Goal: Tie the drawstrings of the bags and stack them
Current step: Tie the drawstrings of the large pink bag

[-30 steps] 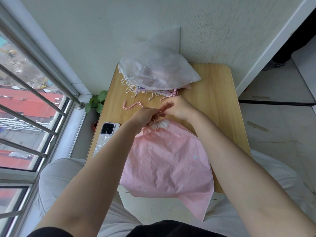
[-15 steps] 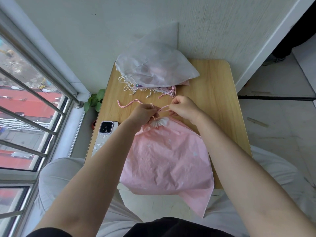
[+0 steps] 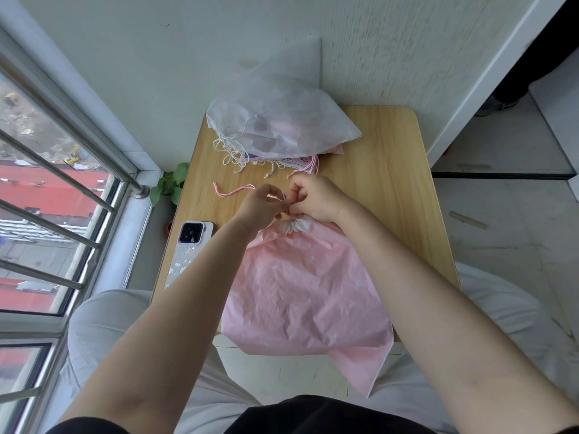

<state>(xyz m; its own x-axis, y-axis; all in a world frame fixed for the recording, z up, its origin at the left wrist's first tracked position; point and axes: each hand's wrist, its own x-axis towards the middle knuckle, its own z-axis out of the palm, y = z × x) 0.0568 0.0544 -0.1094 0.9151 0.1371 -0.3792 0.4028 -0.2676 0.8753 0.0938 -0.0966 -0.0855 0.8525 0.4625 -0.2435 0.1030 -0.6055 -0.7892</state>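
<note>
- At six o'clock, nearest the camera, the pink bag (image 3: pixel 305 296) is lying flat with its bottom corner hanging off the near edge of the wooden table (image 3: pixel 394 189) over the person's lap; by my reading, that leaves the gathered neck (image 3: pixel 293 226) up at mid-table where both hands can reach it.
- Up at the neck, the mouth is bunching into white pleats, so the bag looks cinched and the knot is probably what is being worked now.
- Just past the neck, the left hand (image 3: pixel 261 206) and the right hand (image 3: pixel 313 198) are meeting fingertip to fingertip, both pinching the pink drawstring (image 3: pixel 233 192) between curled fingers; whether a knot is formed yet, I cannot tell.
- One free length of that cord is trailing off toward ten o'clock across the bare wood, slack and out of the way.
- Over at nine o'clock, a phone (image 3: pixel 188 245) is sitting camera-side up near the table's left edge, well apart from the work.
- Farthest out at twelve o'clock, a translucent white bag (image 3: pixel 282 120) is resting on top of other bags against the wall, strings spilling toward the hands: the stack, I'd judge.
- Small print is showing on a bag edge under that pile, too small to read; no brand is legible anywhere.
</note>
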